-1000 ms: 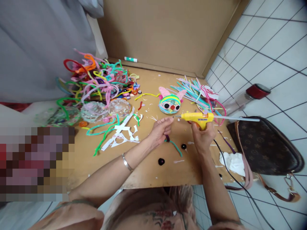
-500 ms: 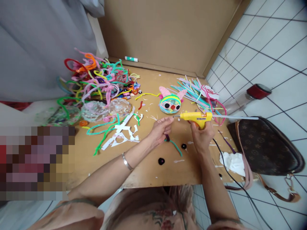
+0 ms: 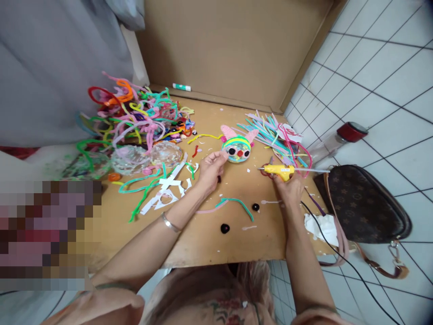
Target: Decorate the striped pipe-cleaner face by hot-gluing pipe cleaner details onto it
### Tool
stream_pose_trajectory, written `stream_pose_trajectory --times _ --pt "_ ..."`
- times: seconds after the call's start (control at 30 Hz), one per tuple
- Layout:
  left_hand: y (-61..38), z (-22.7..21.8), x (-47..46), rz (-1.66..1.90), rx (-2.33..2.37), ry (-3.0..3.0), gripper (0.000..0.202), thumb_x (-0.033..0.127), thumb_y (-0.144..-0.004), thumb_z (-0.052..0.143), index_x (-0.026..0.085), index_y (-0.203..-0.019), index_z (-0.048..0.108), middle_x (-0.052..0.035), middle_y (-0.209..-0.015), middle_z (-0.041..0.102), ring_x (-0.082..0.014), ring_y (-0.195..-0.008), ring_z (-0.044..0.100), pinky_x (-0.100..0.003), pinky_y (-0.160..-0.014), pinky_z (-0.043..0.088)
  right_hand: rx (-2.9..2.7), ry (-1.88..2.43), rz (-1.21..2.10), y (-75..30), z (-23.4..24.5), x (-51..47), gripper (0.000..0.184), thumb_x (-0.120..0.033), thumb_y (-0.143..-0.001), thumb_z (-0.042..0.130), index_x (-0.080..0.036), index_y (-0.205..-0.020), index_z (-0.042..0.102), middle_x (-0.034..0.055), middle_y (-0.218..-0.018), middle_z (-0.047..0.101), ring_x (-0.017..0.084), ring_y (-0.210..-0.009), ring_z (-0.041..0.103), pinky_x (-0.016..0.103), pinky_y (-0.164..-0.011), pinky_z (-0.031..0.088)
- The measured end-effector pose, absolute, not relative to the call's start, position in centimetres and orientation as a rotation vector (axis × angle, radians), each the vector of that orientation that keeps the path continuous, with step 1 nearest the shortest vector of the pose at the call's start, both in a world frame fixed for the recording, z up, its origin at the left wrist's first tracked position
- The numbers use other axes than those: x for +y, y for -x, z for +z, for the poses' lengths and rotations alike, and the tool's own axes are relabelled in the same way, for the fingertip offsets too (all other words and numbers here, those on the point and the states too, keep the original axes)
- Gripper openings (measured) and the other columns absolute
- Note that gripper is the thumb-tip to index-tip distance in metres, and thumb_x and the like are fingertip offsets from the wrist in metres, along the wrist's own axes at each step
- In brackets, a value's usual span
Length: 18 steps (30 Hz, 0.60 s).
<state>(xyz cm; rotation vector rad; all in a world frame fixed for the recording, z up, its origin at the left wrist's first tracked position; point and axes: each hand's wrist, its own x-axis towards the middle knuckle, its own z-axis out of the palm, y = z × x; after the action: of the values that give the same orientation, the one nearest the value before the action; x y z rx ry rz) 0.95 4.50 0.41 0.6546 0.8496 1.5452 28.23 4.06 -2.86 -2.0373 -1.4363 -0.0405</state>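
Observation:
My right hand (image 3: 290, 186) grips a yellow hot glue gun (image 3: 278, 170), its nozzle pointing left and a glue stick (image 3: 313, 170) jutting from its back. My left hand (image 3: 213, 169) is closed in a pinch beside an animal face (image 3: 238, 149); whatever is between the fingertips is too small to make out. Pink ears, a green and yellow band, black eyes and a red nose make up this face, which sits on the table. Nearer me lie a black round piece (image 3: 225, 228), a smaller black button (image 3: 255, 207) and a teal pipe cleaner (image 3: 241, 204).
A heap of colourful pipe cleaners (image 3: 135, 113) fills the back left, with white paper scraps (image 3: 165, 185) in front. More straight pipe cleaners (image 3: 262, 131) lie at the back right. A red-lidded bottle (image 3: 352, 132), brown handbag (image 3: 368, 203) and crumpled tissue (image 3: 321, 225) line the right side.
My left hand has moved away from the glue gun's nozzle, up and left to the animal face. The glue gun, still in my right hand, has come slightly lower.

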Motion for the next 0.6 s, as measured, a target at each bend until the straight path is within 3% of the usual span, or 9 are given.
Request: stream_pose_trajectory --times 0.1,0.27,0.43,0.6 --pt "0.2 0.1 5.9 1.678 0.996 -0.727 0.028 0.034 -0.061 0.085 0.018 -0.071 0.065 0.0076 -0.054 0.049 -0.0052 -0.046 0.034 -0.022 -0.046 0.024 -1.368 2.191 0.000 -28.1 -2.6 4.2 0.061 -0.058 -0.071 0.072 -0.011 -0.109 0.068 0.0196 -0.101 0.070 0.035 -0.095 0.064 0.047 -0.085 0.050" --pt "1.6 -0.4 7.5 1.777 1.159 -0.829 0.015 0.024 -0.070 0.079 0.018 -0.071 0.065 0.0028 -0.068 0.062 -0.0109 -0.065 0.053 -0.023 -0.065 0.042 -1.439 2.305 -0.098 -27.9 -2.5 4.0 0.056 -0.061 -0.078 0.069 -0.011 -0.102 0.070 0.0239 -0.105 0.070 0.039 -0.104 0.064 0.049 -0.091 0.047" --pt "1.9 -0.9 8.9 1.784 1.130 -0.830 0.008 0.017 -0.071 0.076 0.017 -0.070 0.068 0.0029 -0.069 0.064 -0.0103 -0.066 0.053 -0.021 -0.069 0.042 -1.444 1.988 -0.426 -26.7 -2.6 3.5 0.049 -0.057 -0.083 0.061 -0.014 -0.104 0.070 0.0222 -0.108 0.069 0.041 -0.107 0.060 0.054 -0.093 0.042" --pt "1.4 -1.3 10.2 1.715 1.088 -0.778 0.006 0.014 -0.069 0.075 0.016 -0.068 0.069 0.0041 -0.061 0.062 -0.0086 -0.060 0.050 -0.021 -0.066 0.042 -1.671 1.619 -0.334 -22.9 -0.7 3.5 0.034 -0.049 -0.091 0.054 -0.020 -0.101 0.068 0.0121 -0.101 0.069 0.031 -0.104 0.059 0.046 -0.093 0.041"
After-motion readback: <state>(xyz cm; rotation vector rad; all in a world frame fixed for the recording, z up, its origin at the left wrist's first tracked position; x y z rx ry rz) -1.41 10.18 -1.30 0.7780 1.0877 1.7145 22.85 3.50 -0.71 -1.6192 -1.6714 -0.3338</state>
